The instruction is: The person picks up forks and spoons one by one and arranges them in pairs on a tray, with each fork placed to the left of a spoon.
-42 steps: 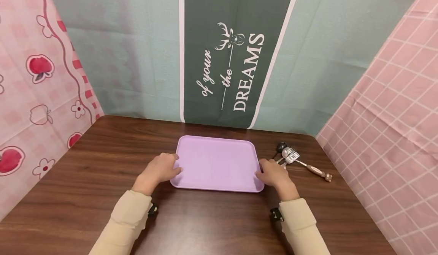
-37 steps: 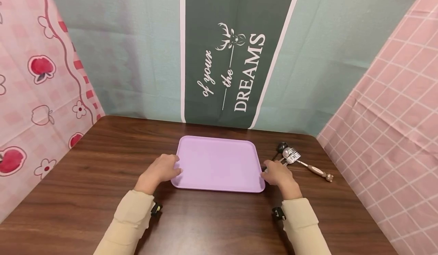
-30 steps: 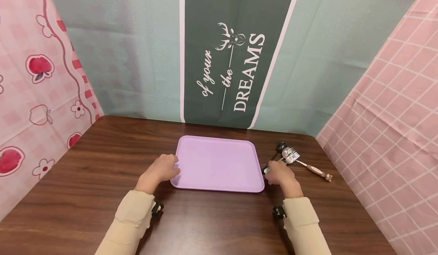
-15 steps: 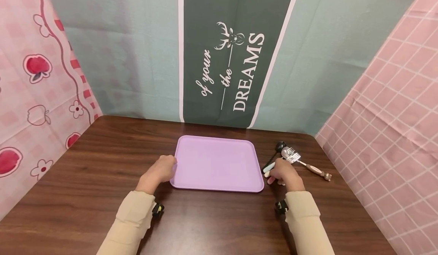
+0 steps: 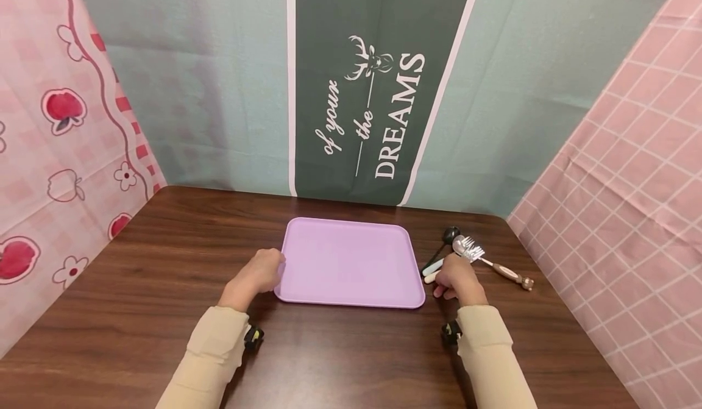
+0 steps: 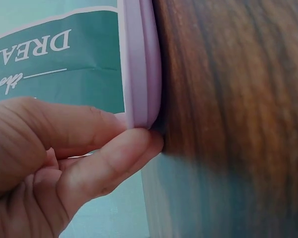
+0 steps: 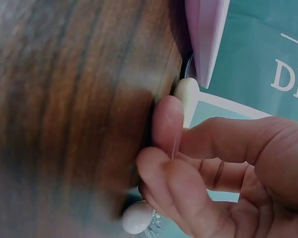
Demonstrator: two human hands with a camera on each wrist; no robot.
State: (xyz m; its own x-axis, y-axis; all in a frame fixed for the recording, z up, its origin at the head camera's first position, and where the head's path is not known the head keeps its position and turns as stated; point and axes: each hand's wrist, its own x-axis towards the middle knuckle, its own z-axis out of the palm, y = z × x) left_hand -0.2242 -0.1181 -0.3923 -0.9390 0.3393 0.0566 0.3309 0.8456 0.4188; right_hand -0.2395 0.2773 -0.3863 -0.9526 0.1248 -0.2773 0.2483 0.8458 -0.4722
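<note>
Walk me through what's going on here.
A person's left hand pinches the rim of a purple tray that lies on a wood-grain table. Their right hand is at the heap of cutlery beside the tray's right side, next to a cream handle; whether it grips anything is unclear. A brown handle sticks out to the right.

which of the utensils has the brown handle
The rightmost utensil: its handle points away from the tray, whereas the pale blue handle and cream handle point toward it.
</note>
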